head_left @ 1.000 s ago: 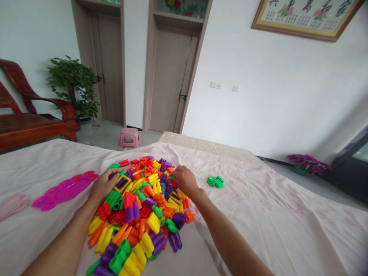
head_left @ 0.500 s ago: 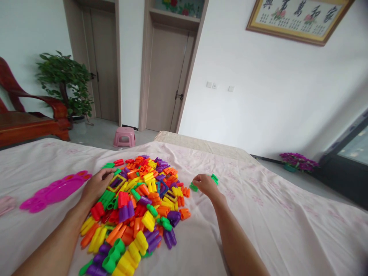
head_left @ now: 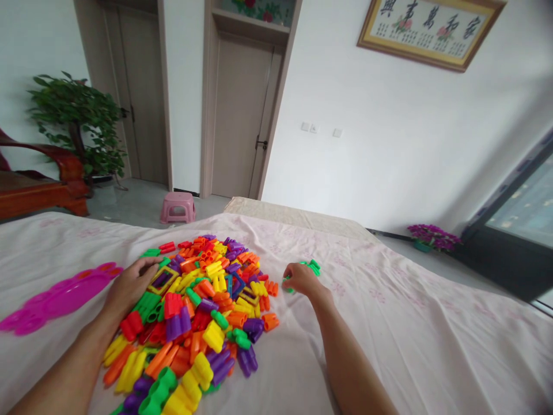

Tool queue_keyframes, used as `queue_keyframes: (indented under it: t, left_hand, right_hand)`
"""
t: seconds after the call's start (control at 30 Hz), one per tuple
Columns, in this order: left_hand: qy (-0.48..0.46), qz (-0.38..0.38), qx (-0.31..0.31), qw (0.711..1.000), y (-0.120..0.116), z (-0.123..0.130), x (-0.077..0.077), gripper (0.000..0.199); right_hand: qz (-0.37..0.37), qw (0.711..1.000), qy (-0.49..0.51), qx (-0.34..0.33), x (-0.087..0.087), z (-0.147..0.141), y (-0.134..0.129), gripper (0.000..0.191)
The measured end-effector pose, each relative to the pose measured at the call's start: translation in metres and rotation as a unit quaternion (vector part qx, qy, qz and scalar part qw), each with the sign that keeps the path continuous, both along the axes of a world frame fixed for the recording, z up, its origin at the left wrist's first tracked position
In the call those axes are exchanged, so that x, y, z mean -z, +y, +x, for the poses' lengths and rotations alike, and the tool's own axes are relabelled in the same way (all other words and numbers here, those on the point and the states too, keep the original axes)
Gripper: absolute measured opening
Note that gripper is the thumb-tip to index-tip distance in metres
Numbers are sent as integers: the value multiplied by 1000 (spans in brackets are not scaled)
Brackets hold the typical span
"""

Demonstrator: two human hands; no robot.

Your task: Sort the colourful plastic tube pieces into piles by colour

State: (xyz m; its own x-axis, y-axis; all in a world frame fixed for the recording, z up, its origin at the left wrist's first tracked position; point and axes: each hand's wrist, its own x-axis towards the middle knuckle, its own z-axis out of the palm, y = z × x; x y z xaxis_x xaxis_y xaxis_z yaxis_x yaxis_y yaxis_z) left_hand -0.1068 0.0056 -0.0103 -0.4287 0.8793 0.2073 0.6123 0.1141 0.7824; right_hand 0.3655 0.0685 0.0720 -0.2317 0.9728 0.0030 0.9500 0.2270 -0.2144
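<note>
A heap of plastic pieces (head_left: 207, 294) in red, orange, yellow, green and purple lies on the pale flowered cloth (head_left: 389, 346). At the heap's upper left edge, my left hand (head_left: 135, 282) rests with its fingers curled near green pieces and a yellow square frame (head_left: 163, 279); whether it grips one is hidden. To the right of the heap, my right hand (head_left: 301, 279) is closed around a green piece (head_left: 287, 282), mostly covered by the fingers. Just beyond that hand lie other green pieces (head_left: 313, 266) on the cloth.
A magenta tray (head_left: 64, 297) lies left of my left hand. Past the cloth's far edge stand a pink stool (head_left: 178, 207), a wooden chair (head_left: 64, 178) and a potted plant (head_left: 82, 121). Purple flowers (head_left: 433, 237) are at the right.
The view has shifted, so the heap and tray appear further left. My right hand has moved slightly closer to the green pieces beyond it, covering more of the piece at its fingers.
</note>
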Motion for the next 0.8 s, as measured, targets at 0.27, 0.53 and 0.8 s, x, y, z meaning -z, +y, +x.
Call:
queue_keyframes:
  t: [0.27,0.53,0.8]
  left_hand:
    - [13,-3,0,1000,0,1,-1,45]
    - [0,-3,0,1000,0,1,0,43]
    - [-12,17,10,1000,2,-1,4,43]
  right_hand:
    - [159,951,231,131,8,51,28,26]
    - [251,938,205,126,35,68,41,23]
    - [232,959,82,139,42,73,41,30]
